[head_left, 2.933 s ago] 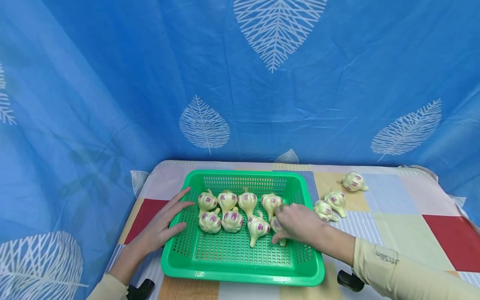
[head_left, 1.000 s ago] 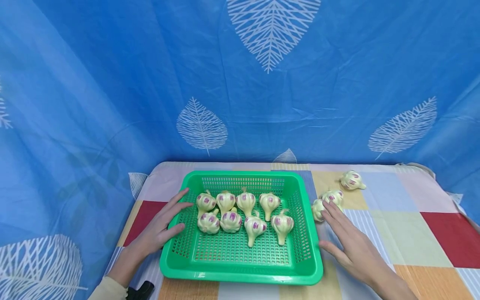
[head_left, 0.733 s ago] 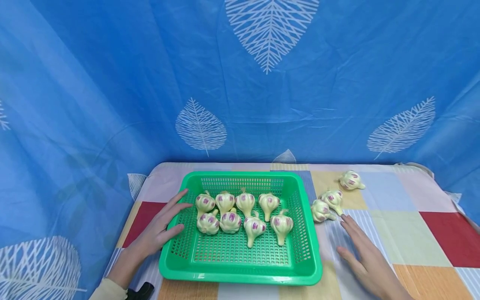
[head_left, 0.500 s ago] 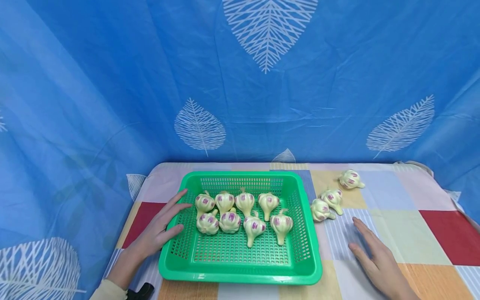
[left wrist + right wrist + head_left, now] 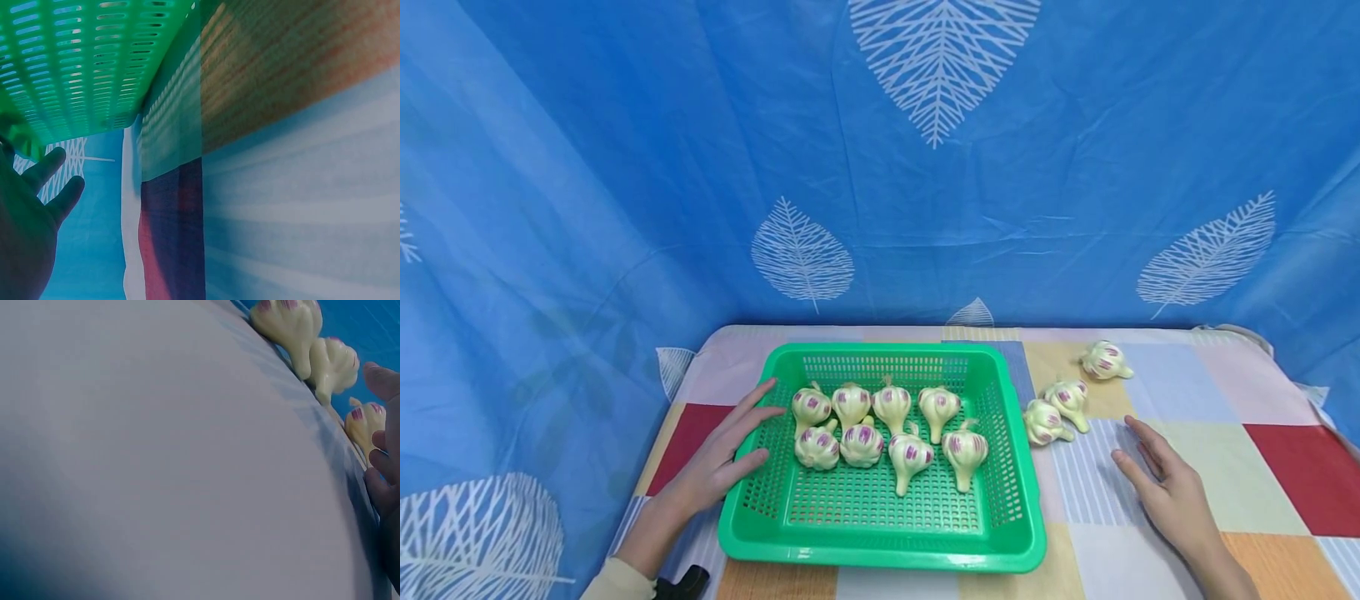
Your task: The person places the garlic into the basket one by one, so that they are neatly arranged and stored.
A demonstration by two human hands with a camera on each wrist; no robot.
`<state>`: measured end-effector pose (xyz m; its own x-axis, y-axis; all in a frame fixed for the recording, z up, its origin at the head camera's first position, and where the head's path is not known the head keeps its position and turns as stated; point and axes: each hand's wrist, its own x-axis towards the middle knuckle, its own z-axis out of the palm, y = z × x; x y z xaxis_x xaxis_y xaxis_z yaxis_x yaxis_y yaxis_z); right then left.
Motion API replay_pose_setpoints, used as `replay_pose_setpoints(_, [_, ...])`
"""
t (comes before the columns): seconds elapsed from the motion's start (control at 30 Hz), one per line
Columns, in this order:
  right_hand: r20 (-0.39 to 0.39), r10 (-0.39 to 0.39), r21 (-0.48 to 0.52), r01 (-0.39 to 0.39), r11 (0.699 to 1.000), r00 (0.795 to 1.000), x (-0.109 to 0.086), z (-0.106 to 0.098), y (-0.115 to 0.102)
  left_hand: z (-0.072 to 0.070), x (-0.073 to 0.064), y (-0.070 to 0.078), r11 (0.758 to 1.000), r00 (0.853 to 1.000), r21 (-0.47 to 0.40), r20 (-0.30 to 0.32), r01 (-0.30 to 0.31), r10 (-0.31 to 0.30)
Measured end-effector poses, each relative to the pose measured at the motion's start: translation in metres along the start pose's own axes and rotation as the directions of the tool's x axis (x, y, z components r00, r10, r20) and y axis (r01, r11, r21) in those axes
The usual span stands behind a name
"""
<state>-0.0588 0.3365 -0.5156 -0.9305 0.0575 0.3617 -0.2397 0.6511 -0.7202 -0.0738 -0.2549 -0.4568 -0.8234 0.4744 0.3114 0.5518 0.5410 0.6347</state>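
In the head view a green plastic basket (image 5: 880,560) holds two rows of garlic bulbs, among them a bulb (image 5: 966,450) at the right end of the front row. My left hand (image 5: 718,458) lies with spread, straight fingers against the basket's left rim. The left wrist view shows the basket's slotted side (image 5: 94,69) above that hand (image 5: 31,219). Over the tablecloth to the right, my right hand (image 5: 1176,500) has relaxed fingers and holds nothing. Near it lie three loose bulbs: one by the basket (image 5: 1045,422), one touching it (image 5: 1067,400), and one farther back (image 5: 1106,360).
A patchwork tablecloth (image 5: 1195,467) covers the table. Behind and to the left hangs a blue curtain (image 5: 1000,208) with white leaf prints. A black object (image 5: 685,582) sits at my left wrist.
My right hand was on a garlic bulb in the basket; it has let go and moved out right, past the loose bulbs, onto the tablecloth side. My left hand stays at the rim.
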Motion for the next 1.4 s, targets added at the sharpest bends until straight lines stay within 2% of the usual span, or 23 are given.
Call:
replay_pose_setpoints(0.23, [-0.022, 0.099, 0.053, -0.098, 0.994, 0.995, 0.025, -0.002, 0.015, 0.000, 0.000, 0.000, 1.000, 1.000, -0.001, -0.002, -0.010, 0.010])
replay_pose_setpoints(0.47, [-0.052, 0.188, 0.098, -0.183, 0.978, 0.981, 0.056, -0.005, 0.031, -0.001, 0.001, 0.003, 0.999, 1.000, -0.031, -0.001, -0.020, 0.020])
replay_pose_setpoints(0.57, [-0.027, 0.222, 0.108, -0.218, 0.970, 0.975, 0.069, -0.008, 0.038, 0.000, 0.001, 0.003, 0.999, 1.000, -0.025, -0.002, -0.022, 0.022])
replay_pose_setpoints(0.73, [0.059, 0.250, 0.103, -0.255, 0.961, 0.966, 0.089, -0.010, 0.042, 0.001, 0.001, 0.001, 1.000, 1.000, -0.013, 0.000, -0.008, 0.008])
replay_pose_setpoints(0.93, [0.151, 0.202, 0.139, -0.223, 0.965, 0.968, 0.110, -0.008, 0.048, 0.000, 0.001, 0.003, 1.000, 1.000, -0.001, -0.001, -0.006, 0.006])
replay_pose_setpoints(1.1, [0.216, 0.160, 0.079, -0.180, 0.981, 0.963, 0.124, -0.003, 0.054, -0.001, 0.001, 0.004, 1.000, 1.000, -0.006, 0.001, -0.010, 0.010])
replay_pose_setpoints(1.4, [0.229, 0.103, 0.011, -0.108, 0.994, 0.968, 0.143, 0.002, 0.059, -0.001, 0.003, 0.002, 1.000, 1.000, -0.005, 0.001, -0.006, 0.006])
